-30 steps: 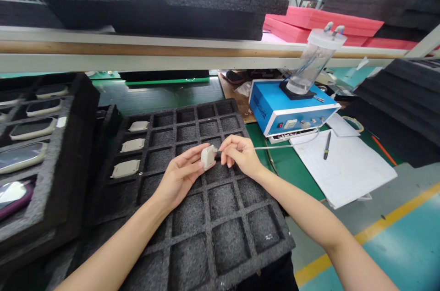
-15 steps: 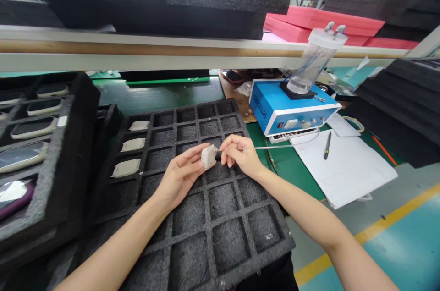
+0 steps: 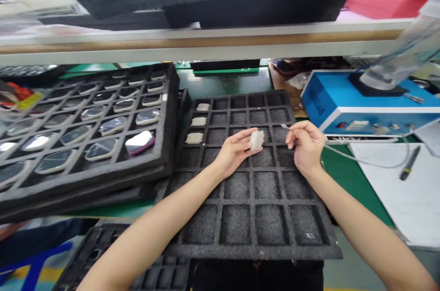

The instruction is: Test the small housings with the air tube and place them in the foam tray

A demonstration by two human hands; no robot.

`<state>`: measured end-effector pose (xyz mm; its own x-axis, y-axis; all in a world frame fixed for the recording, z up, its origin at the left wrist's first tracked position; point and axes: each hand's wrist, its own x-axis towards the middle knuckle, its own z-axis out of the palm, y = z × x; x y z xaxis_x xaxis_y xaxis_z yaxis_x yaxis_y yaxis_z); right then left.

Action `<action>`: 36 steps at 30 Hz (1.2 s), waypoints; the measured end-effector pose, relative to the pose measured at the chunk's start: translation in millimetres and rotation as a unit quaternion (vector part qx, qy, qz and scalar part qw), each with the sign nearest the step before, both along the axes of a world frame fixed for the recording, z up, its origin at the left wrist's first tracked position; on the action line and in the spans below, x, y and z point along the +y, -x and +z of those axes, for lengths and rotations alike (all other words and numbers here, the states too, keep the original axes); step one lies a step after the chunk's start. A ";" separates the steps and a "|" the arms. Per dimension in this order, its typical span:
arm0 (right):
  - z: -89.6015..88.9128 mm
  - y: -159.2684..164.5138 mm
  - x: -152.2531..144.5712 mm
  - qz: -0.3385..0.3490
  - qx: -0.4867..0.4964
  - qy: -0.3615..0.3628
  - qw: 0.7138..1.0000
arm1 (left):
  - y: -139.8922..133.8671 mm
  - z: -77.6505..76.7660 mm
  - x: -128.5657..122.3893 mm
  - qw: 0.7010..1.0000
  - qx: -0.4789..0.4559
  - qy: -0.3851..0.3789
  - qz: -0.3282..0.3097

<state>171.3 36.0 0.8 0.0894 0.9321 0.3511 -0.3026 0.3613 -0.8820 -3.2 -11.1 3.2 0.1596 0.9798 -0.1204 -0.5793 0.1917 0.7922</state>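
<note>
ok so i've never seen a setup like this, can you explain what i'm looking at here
A camera on a person's head took all these pictures, looking forward and down. No robot here: each grip is simply a bare hand. The left grip holds a small pale piece. The right grip pinches a thin line near its tip, which is apart from the piece. Below is a black foam tray, with three pale parts in its left column. Left stands another tray of screened devices; right, a blue box bearing a clear cylinder.
</note>
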 end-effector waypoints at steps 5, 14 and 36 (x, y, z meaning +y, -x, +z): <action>-2.7 -0.3 2.4 0.032 -0.020 0.020 0.999 | -1.3 -2.0 0.9 1.000 -0.021 0.003 0.007; -3.7 -1.5 2.4 0.049 -0.033 0.026 0.998 | 50.6 37.3 -34.6 0.979 0.169 0.025 0.110; -8.1 -4.1 2.5 0.089 -0.105 0.035 0.990 | 98.0 15.1 -78.7 0.568 0.806 0.039 0.164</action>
